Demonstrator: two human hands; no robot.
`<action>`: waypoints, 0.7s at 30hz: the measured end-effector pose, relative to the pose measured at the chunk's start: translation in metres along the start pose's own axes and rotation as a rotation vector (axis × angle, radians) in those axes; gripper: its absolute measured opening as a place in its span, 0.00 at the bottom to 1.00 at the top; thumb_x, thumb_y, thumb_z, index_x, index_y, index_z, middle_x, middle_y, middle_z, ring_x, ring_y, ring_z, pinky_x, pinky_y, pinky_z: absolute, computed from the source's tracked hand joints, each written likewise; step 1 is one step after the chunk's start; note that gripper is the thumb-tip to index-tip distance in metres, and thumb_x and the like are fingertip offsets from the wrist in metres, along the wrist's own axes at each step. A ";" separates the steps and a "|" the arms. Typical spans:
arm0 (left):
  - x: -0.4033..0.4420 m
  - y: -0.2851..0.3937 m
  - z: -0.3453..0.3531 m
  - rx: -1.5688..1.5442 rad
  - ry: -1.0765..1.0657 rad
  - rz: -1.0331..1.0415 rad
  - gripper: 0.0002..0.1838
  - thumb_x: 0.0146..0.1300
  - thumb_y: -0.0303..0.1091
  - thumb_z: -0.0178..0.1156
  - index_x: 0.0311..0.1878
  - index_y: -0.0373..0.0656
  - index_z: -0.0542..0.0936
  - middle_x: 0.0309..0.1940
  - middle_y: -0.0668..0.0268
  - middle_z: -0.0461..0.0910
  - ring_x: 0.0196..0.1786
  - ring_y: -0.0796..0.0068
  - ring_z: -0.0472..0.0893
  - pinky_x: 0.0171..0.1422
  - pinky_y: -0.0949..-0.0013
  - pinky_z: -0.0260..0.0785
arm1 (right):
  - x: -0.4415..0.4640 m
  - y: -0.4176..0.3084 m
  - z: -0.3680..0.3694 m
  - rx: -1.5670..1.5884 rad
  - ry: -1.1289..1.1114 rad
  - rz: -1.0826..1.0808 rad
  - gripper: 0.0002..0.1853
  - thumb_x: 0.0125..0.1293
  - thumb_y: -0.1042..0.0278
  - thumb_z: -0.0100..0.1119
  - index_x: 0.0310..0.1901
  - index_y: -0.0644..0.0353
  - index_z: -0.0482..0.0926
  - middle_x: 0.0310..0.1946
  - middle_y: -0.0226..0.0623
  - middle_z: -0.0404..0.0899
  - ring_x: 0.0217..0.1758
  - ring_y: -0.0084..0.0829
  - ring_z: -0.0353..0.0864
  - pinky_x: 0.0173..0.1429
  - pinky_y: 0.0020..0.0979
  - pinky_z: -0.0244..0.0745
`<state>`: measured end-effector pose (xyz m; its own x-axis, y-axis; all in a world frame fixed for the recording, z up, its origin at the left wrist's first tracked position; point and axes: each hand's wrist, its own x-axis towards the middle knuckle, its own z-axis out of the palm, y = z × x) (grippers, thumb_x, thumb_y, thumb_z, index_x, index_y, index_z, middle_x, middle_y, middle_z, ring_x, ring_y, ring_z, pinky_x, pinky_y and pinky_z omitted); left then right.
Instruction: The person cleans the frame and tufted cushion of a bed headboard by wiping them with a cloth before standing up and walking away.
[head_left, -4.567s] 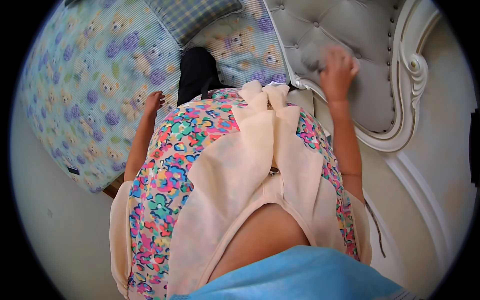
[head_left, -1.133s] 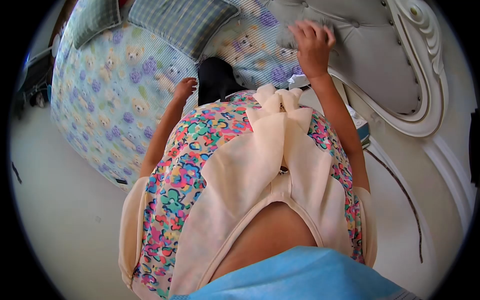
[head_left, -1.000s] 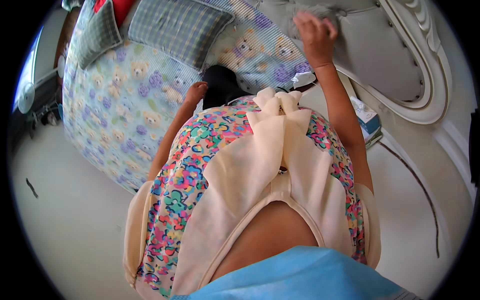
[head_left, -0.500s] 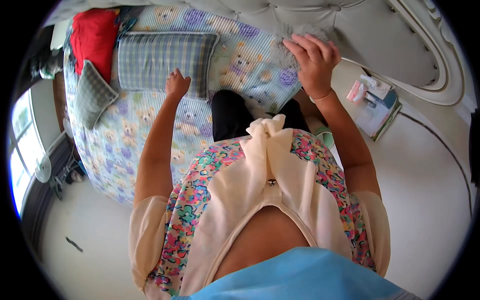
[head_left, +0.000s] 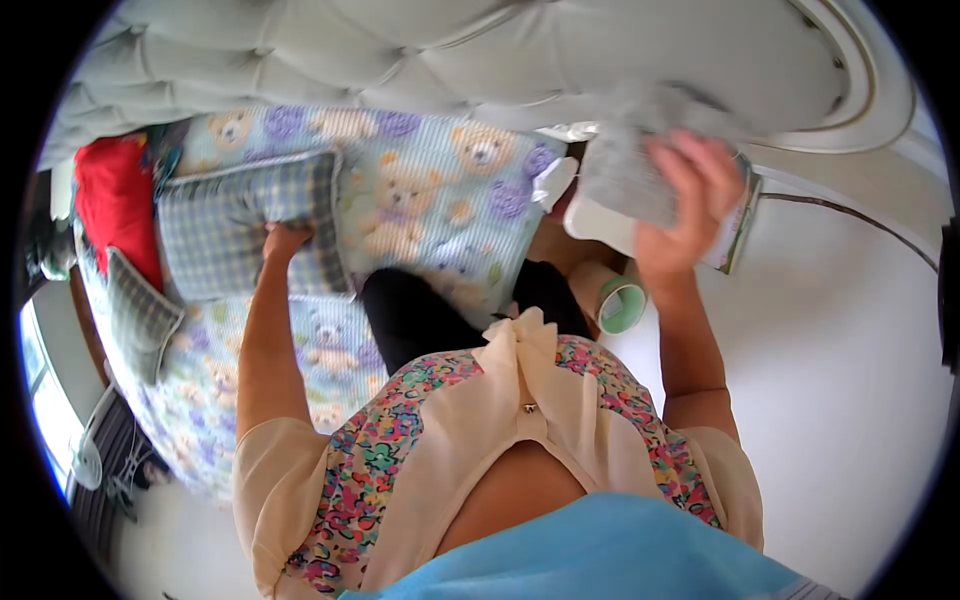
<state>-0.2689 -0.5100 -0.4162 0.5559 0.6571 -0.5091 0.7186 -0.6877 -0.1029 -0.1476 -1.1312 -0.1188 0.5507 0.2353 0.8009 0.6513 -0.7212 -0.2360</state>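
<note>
My right hand (head_left: pixel 695 200), smeared by motion, holds a fluffy grey cloth (head_left: pixel 630 165) at the lower edge of the tufted headboard (head_left: pixel 540 60), over the bedside table. The cloth is blurred too, and whether it touches the headboard I cannot tell. On the bed, my left hand (head_left: pixel 286 240) has its fingers curled into a plaid pillow (head_left: pixel 215 240), which creases around them. Part of those fingers is hidden in the fabric.
A bear-patterned bedspread (head_left: pixel 400 195) covers the bed. A red cushion (head_left: pixel 115 200) and a small plaid cushion (head_left: pixel 140 310) lie at left. Beside my legs stand the white bedside table (head_left: pixel 595 222) and a green-lined bin (head_left: pixel 622 306). A fan (head_left: pixel 88 460) stands far left.
My left hand has gone from spread fingers over the pillow to gripping it. My right hand with the grey cloth has moved right, over the bedside table. The view has shifted.
</note>
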 end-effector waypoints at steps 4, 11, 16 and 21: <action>-0.015 0.020 -0.010 0.011 0.057 -0.088 0.76 0.49 0.64 0.74 0.76 0.15 0.37 0.59 0.39 0.81 0.61 0.48 0.83 0.66 0.56 0.75 | 0.042 0.025 -0.037 0.222 0.586 -0.009 0.25 0.55 0.75 0.73 0.57 0.61 0.83 0.64 0.43 0.73 0.67 0.44 0.69 0.72 0.48 0.66; -0.019 0.011 -0.020 0.018 0.008 -0.107 0.77 0.48 0.62 0.76 0.76 0.16 0.35 0.58 0.42 0.82 0.59 0.50 0.84 0.63 0.55 0.77 | 0.001 0.026 0.059 -0.355 0.036 -0.174 0.21 0.63 0.73 0.60 0.51 0.33 0.89 0.57 0.09 0.78 0.63 0.22 0.66 0.70 0.39 0.55; 0.006 -0.001 -0.005 0.034 -0.051 -0.063 0.77 0.48 0.63 0.75 0.75 0.13 0.34 0.57 0.43 0.83 0.59 0.49 0.84 0.63 0.55 0.76 | 0.007 0.003 0.033 0.092 -0.278 0.020 0.23 0.51 0.80 0.59 0.48 0.46 0.89 0.55 0.21 0.81 0.59 0.33 0.76 0.69 0.40 0.60; -0.011 0.012 -0.019 0.079 -0.077 -0.053 0.78 0.48 0.64 0.76 0.75 0.12 0.35 0.58 0.45 0.83 0.60 0.52 0.84 0.65 0.56 0.75 | 0.080 -0.008 0.004 0.179 0.254 0.117 0.23 0.59 0.72 0.70 0.58 0.65 0.82 0.63 0.43 0.75 0.66 0.44 0.73 0.73 0.43 0.67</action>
<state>-0.2586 -0.5197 -0.3960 0.4818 0.6698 -0.5651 0.7093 -0.6767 -0.1973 -0.1061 -1.1039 -0.0554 0.4938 -0.0286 0.8691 0.6852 -0.6025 -0.4092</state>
